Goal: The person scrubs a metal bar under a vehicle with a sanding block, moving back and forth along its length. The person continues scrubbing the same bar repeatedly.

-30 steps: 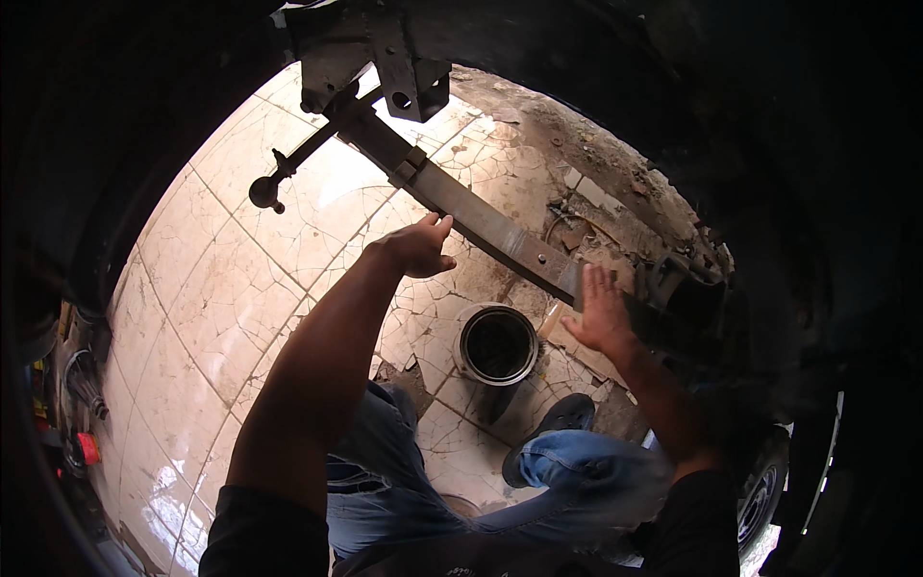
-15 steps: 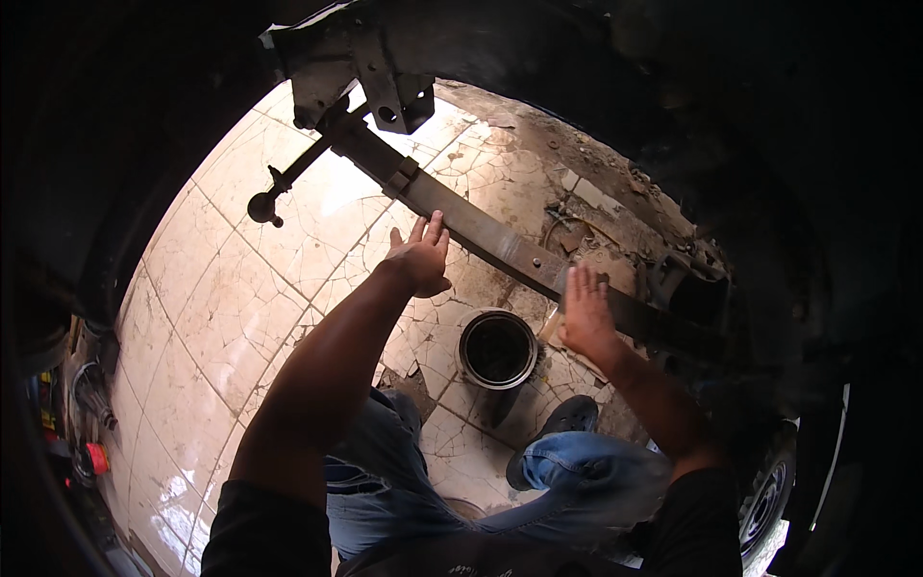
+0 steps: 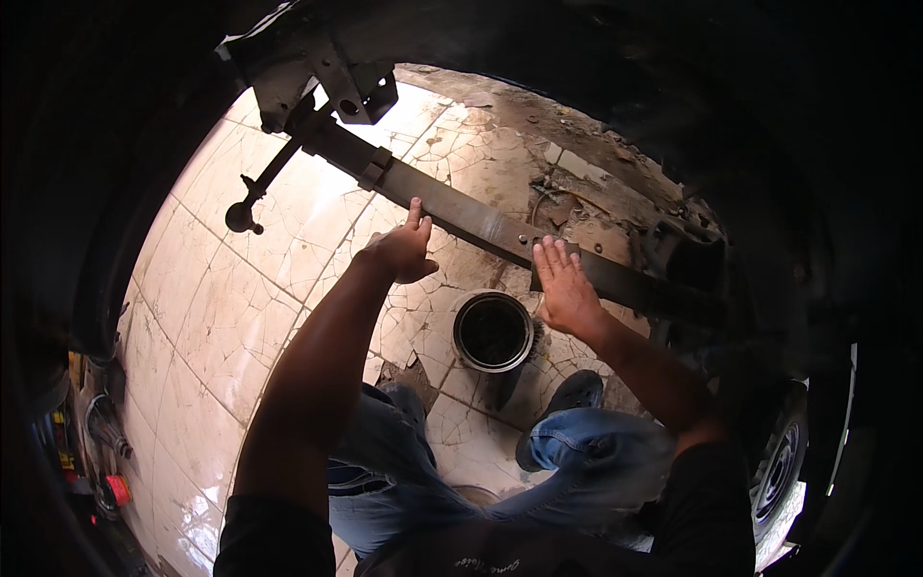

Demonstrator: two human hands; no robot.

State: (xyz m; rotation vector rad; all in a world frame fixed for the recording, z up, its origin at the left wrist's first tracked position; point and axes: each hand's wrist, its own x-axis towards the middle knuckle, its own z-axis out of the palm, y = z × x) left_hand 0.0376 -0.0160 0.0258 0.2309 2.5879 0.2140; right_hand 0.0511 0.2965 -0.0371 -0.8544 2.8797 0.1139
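Observation:
A long steel leaf spring [image 3: 461, 212] slants from upper left to lower right under the dark vehicle body. The index finger of my left hand [image 3: 399, 252] points out to its near edge, the other fingers looser; nothing is held. My right hand [image 3: 565, 287] lies flat with fingers stretched, its fingertips on the spring beside a small round bolt head [image 3: 522, 238]. A metal clamp [image 3: 375, 169] wraps the spring farther up. Beyond it stand a holed bracket [image 3: 348, 94] and a dark rod [image 3: 276, 173] with a ball-shaped end.
Between my feet and the spring stands a round open can [image 3: 457, 332], dark inside. Cracked pale tiles [image 3: 207, 279] cover the floor, with rubble [image 3: 577, 165] at the far right. A wheel [image 3: 781, 466] is at lower right, and a red object [image 3: 117, 489] at lower left.
My right hand has come left and up onto the spring, fingers now resting there. The left hand stays near the spring's edge with its fingers more bent. The whole view has shifted slightly.

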